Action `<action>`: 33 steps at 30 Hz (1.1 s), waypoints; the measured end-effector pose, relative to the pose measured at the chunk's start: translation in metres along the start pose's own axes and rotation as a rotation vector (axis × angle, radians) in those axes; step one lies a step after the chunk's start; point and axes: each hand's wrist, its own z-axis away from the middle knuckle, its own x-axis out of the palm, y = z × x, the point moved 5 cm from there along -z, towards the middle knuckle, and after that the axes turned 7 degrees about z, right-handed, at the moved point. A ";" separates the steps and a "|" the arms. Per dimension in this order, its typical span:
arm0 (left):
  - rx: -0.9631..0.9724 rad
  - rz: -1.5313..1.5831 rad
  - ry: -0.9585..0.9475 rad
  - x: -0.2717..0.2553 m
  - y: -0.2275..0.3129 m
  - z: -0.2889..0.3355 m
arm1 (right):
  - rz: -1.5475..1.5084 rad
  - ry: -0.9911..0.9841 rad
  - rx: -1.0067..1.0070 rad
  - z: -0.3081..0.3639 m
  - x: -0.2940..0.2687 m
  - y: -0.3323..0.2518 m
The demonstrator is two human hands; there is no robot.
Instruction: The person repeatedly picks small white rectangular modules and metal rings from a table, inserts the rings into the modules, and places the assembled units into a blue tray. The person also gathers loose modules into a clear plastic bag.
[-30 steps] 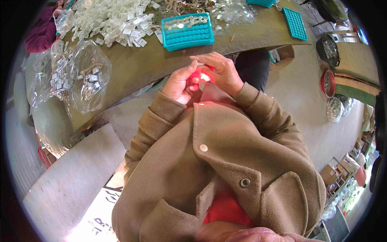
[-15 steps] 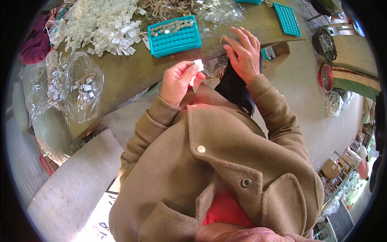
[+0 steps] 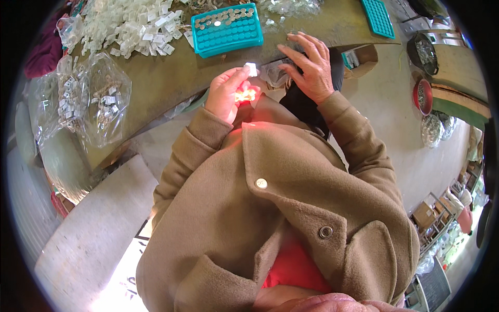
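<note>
Pinched between the thumb and forefinger of my left hand (image 3: 224, 94) is a small white plastic square (image 3: 251, 69). Bright reddish light falls on the lower fingers of that hand, washing out detail there; whether they hold anything more is unclear. My right hand (image 3: 313, 67) is raised at the table's front edge, fingers spread and holding nothing. Beyond my left hand, a teal tray (image 3: 227, 39) of round wells rests on the table, with several silvery discs (image 3: 228, 19) in its far rows.
A large heap of clear and white plastic pieces (image 3: 132, 28) covers the table's far left. Clear bags (image 3: 106, 104) of small white pieces sit at the left edge. Another teal tray (image 3: 378, 18) lies far right. An open cardboard box (image 3: 366, 61) is below the table edge.
The table and trays sit slightly higher in the view. My left fingers have shifted around the white square, and the glow on them is brighter. My right fingers have spread a little more.
</note>
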 end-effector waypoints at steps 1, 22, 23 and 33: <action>-0.012 0.014 -0.010 -0.001 0.000 0.000 | 0.000 -0.037 -0.014 0.001 0.004 -0.002; 0.014 0.217 -0.065 -0.003 0.001 0.005 | -0.662 -0.125 0.227 -0.028 0.010 -0.052; 0.008 0.211 -0.050 -0.005 0.002 0.005 | -0.699 -0.146 0.292 -0.030 0.011 -0.054; 0.014 0.287 -0.155 -0.003 0.016 0.018 | -0.692 -0.188 0.267 -0.042 0.020 -0.069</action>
